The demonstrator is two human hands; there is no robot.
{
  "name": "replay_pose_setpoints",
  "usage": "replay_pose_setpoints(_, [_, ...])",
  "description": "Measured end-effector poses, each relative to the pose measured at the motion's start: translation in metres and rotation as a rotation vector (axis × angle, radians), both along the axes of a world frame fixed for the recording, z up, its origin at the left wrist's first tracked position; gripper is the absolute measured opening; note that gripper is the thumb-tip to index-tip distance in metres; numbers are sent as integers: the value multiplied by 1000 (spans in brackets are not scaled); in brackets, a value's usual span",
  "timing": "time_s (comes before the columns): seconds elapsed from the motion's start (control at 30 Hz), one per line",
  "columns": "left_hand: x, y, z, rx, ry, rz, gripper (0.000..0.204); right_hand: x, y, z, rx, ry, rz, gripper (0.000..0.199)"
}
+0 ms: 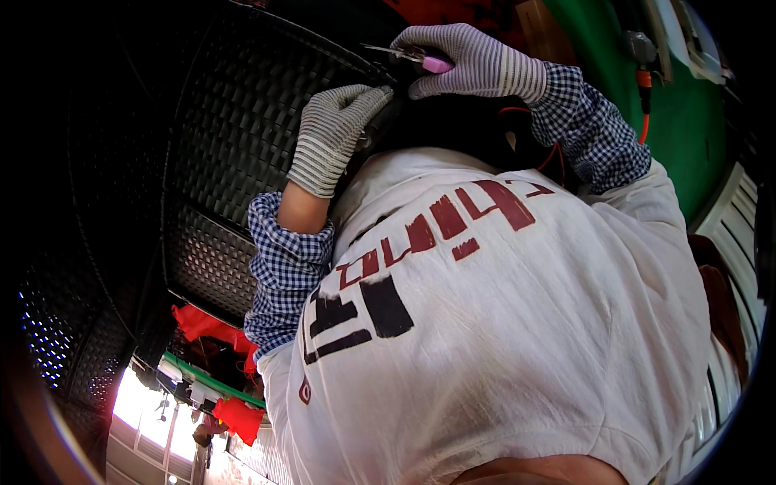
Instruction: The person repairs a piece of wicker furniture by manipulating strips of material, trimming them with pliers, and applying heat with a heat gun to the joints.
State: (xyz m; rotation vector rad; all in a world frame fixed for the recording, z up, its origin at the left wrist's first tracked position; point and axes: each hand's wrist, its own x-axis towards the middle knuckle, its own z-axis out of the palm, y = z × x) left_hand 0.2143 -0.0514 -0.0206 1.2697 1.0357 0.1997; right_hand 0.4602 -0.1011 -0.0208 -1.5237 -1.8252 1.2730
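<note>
A large black woven wicker piece (250, 105) stands in front of me and to my left, its rim running toward my hands. At that rim my left hand (335, 133), in a striped knit glove, has its fingertips pressed together; what they pinch is hidden. My right hand (469, 61), gloved alike, is closed around small pink-handled scissors (436, 64). Their thin metal tips point left, just above the left fingertips and apart from them. Dark shadow hides much of the area under both hands.
Right of me lies a green surface (687, 137), with an orange cable (644, 89) hanging from a grey connector. White slats (740, 218) show at the far right. Red cloth (238, 420) hangs at the lower left, beside a bright opening. More dark wicker (89, 242) rises at the far left.
</note>
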Motion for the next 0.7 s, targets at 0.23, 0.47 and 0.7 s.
replay_pose_setpoints(0.23, [-3, 5, 4, 129, -21, -173, 24, 1, -3, -3, 30, -6, 2, 68])
replay_pose_setpoints(0.47, [13, -9, 30, 102, 221, -207, 22, -1, -4, -3, 65, -8, 22, 70])
replay_pose_setpoints(0.7, [-9, -21, 4, 296, -36, -167, 19, -3, -10, -7, 127, -89, 27, 70])
